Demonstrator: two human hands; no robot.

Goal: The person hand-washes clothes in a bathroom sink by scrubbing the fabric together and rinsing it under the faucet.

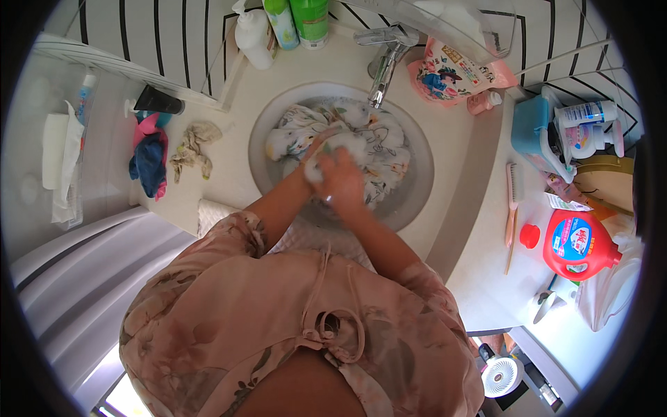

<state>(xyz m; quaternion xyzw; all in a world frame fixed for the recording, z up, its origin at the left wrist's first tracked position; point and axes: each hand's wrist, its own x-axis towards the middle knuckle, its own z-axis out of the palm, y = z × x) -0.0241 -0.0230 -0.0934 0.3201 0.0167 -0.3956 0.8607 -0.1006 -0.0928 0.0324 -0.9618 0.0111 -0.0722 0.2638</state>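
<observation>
A white fabric with a leafy, flowered print point(385, 151) lies bunched in soapy water in the round washbasin point(421, 193). Over the basin's middle my left hand point(324, 143) holds a foamy bunch of this fabric, and lather hides most of its fingers. My right hand point(344, 182), blurred, presses against the same bunch with bent fingers. White suds cover the cloth between both hands. Above the basin's far right rim hangs the spout of a chrome faucet point(383, 73).
Pump bottle point(255, 39) and green bottle point(311, 23) stand behind the basin; a pink refill pouch point(448, 75) leans right of the faucet. Small cloths point(195, 148) lie left. On the right counter are a brush point(513, 198), red cap point(529, 236) and red detergent jug point(576, 245).
</observation>
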